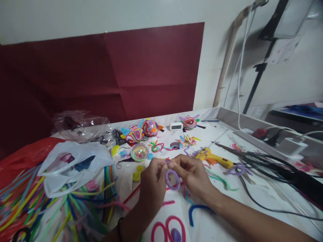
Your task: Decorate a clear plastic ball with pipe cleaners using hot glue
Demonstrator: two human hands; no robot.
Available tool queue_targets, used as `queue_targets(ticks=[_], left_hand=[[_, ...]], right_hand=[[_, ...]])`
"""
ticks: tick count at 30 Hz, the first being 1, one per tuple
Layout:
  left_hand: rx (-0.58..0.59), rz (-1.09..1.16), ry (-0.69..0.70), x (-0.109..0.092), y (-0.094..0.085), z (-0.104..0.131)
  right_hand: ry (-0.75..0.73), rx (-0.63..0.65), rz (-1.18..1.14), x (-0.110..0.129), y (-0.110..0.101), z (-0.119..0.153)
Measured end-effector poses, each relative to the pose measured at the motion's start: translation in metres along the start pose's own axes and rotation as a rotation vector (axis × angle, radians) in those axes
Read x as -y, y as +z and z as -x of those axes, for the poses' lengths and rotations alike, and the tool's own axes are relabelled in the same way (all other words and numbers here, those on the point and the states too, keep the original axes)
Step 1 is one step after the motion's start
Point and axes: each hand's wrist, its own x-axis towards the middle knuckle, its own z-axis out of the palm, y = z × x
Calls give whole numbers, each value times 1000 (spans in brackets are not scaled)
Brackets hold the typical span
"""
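Note:
Both my hands meet over the middle of the white table [202,232]. Pinched between the fingertips of my left hand [155,178] and my right hand [193,174] is a purple pipe cleaner [173,179], bent into an oval loop that hangs below the fingers. Its upper end is partly hidden by my fingers. Below the hands lie pink pipe cleaner loops [168,228], one with a purple piece [176,235] inside it. A blue bent pipe cleaner [191,215] is near my right forearm.
Pipe cleaner bundles [68,215] and a white plastic bag [75,164] are at left. Decorated balls [150,127] and a small digital display [176,126] stand behind. At right are a yellow glue gun [214,158], scissors [242,156], cables and a power strip [270,144].

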Motion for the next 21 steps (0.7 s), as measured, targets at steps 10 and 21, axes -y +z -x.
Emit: queue_targets(ticks=[10,21], left_hand=[[-167,-330,337,0,7,10],[-35,-620,571,17,-2,-3]], right_hand=[[111,-47,-122,-3,10,5],[-88,213,389,2,-19,-11]])
